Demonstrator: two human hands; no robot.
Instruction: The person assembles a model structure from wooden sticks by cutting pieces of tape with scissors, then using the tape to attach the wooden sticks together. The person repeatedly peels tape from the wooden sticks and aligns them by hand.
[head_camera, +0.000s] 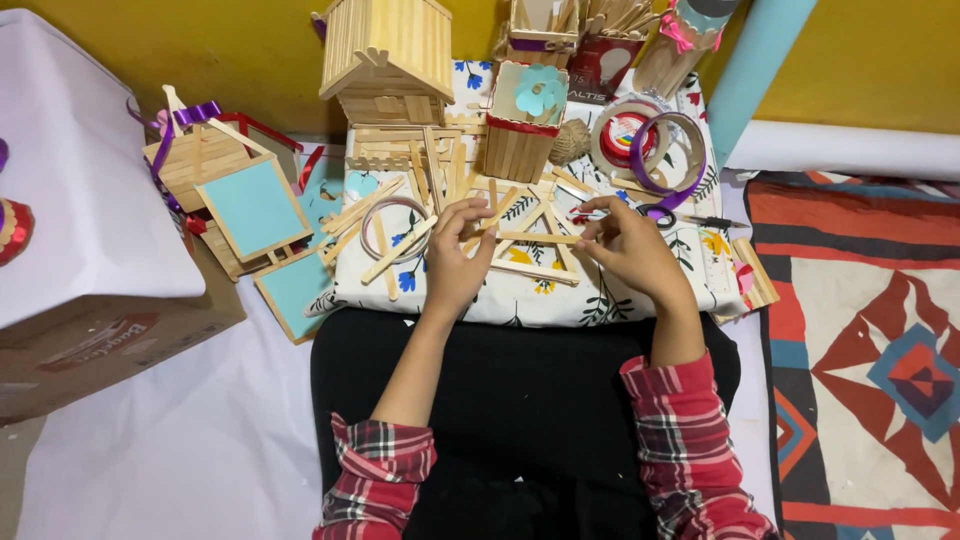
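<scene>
Both hands worked over a floral cloth (520, 300) spread on the person's lap. The left hand (455, 262) had its fingers curled, its fingertips pinching one end of a flat wooden stick (537, 237) that lay across the middle of the cloth. The right hand (632, 245) pinched the stick's other end between thumb and forefinger, the other fingers loosely bent. More loose sticks (385, 225) lay on the cloth's left part, and a wooden stick house (390, 55) stood at its far edge.
</scene>
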